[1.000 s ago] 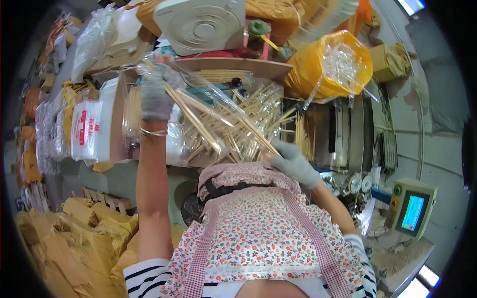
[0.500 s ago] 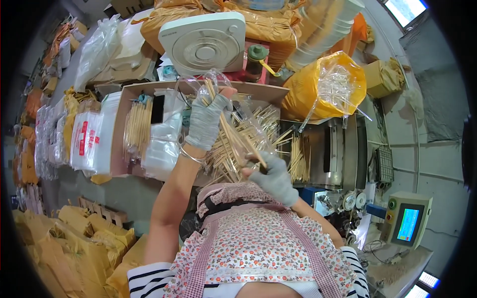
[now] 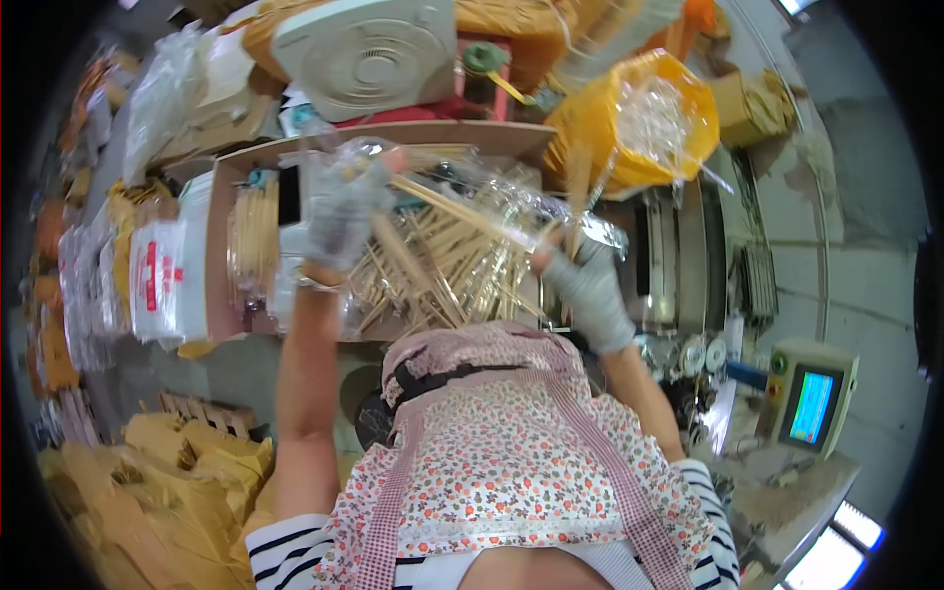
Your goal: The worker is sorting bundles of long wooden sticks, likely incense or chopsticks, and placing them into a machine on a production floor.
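Head camera view: on the far left, crumpled yellow packages (image 3: 167, 501) sit low down, and above them is a white pack (image 3: 157, 280) with a red mark, next to other clear packs. Then comes a wide cardboard box (image 3: 224, 265). Inside its left end stands a bunch of thin wooden sticks (image 3: 254, 236), and just beside that is a flat black thing (image 3: 289, 195). Next is the left hand (image 3: 349, 211), in a gray glove with bare fingertips. It is blurry, but it is curled around some wrapped sticks, with clear plastic showing at its top. A white fan (image 3: 369, 64) is up behind the box. One long wrapped bundle (image 3: 457, 208) slants down from the left hand toward the right thumb, over a messy heap (image 3: 442, 265) of sticks in shiny clear wrap. A jar with a green lid (image 3: 482, 59) is behind. The right hand (image 3: 595, 295), in a gray glove too, has bent fingers near the bundle's low end; I cannot tell if it is pinching it. Past it is a big yellow bag (image 3: 570, 138) full of clear wrap (image 3: 654, 118). Far right is a control box (image 3: 836, 413) with a blue screen (image 3: 811, 405).
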The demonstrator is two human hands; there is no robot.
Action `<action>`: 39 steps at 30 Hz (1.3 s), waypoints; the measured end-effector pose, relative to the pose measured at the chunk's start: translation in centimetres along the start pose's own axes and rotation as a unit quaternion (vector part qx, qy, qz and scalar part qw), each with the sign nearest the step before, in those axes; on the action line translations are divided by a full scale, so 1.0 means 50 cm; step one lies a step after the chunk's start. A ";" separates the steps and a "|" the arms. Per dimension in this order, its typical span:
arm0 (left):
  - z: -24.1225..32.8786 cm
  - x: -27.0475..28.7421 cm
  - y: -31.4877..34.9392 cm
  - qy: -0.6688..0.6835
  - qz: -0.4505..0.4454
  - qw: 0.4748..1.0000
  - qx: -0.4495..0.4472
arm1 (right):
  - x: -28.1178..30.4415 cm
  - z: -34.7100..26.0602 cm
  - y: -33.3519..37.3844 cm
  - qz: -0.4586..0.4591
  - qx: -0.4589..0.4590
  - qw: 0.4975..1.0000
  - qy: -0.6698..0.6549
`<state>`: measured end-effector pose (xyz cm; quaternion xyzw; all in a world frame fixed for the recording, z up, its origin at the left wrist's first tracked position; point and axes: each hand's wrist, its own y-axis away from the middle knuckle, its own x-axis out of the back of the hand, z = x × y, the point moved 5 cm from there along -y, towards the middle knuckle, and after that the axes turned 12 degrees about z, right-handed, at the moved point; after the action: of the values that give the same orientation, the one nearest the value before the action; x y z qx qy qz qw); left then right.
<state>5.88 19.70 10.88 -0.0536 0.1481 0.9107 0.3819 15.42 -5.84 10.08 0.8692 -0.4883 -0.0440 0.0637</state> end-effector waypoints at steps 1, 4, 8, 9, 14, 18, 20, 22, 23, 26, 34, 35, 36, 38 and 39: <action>0.005 0.005 0.009 -0.011 -0.068 0.997 0.032 | 0.013 -0.055 -0.010 0.044 0.008 0.999 0.003; -0.021 -0.010 0.068 -0.126 -0.062 0.990 0.004 | 0.055 -0.046 -0.070 0.066 -0.042 0.986 -0.146; -0.083 -0.080 0.122 -0.270 -0.145 0.952 0.000 | 0.049 -0.045 -0.093 0.161 -0.008 0.971 -0.175; -0.091 -0.087 0.134 -0.235 -0.128 0.963 0.042 | 0.046 -0.047 -0.095 0.174 0.024 0.973 -0.152; -0.110 -0.141 0.180 -0.159 -0.085 0.983 0.030 | -0.017 -0.053 -0.054 0.177 0.076 0.973 -0.129; -0.100 -0.138 0.181 -0.177 -0.022 0.984 -0.002 | -0.031 -0.016 -0.033 0.142 0.030 0.984 -0.105; -0.087 -0.133 0.176 -0.199 -0.028 0.980 0.004 | -0.018 -0.030 -0.046 0.107 0.044 0.993 -0.025; -0.079 -0.125 0.172 -0.213 -0.035 0.976 -0.006 | 0.009 -0.067 -0.080 0.143 0.071 0.974 -0.159; -0.077 -0.128 0.174 -0.225 -0.046 0.973 -0.015 | 0.027 -0.082 -0.094 0.145 0.069 0.976 -0.148; -0.064 -0.142 0.178 -0.202 -0.044 0.978 0.024 | 0.061 -0.105 -0.109 0.154 0.047 0.976 -0.148; -0.075 -0.117 0.175 -0.114 -0.010 0.992 0.047 | 0.166 -0.158 -0.171 0.264 0.068 0.942 -0.195; -0.070 -0.127 0.167 -0.079 0.023 0.997 0.010 | 0.158 -0.159 -0.172 0.257 0.078 0.941 -0.205; -0.063 -0.133 0.151 -0.080 0.026 0.996 0.012 | 0.152 -0.158 -0.174 0.250 0.087 0.940 -0.214; -0.032 -0.161 0.134 -0.213 -0.074 0.973 -0.043 | 0.154 -0.149 -0.183 0.234 0.095 0.938 -0.236; -0.025 -0.161 0.130 -0.215 -0.067 0.974 -0.037 | 0.159 -0.140 -0.190 0.243 0.065 0.937 -0.242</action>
<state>6.89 9.54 12.88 0.1196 0.0245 0.8782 0.4625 28.50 -7.25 15.43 0.6896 -0.6868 -0.2048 -0.1042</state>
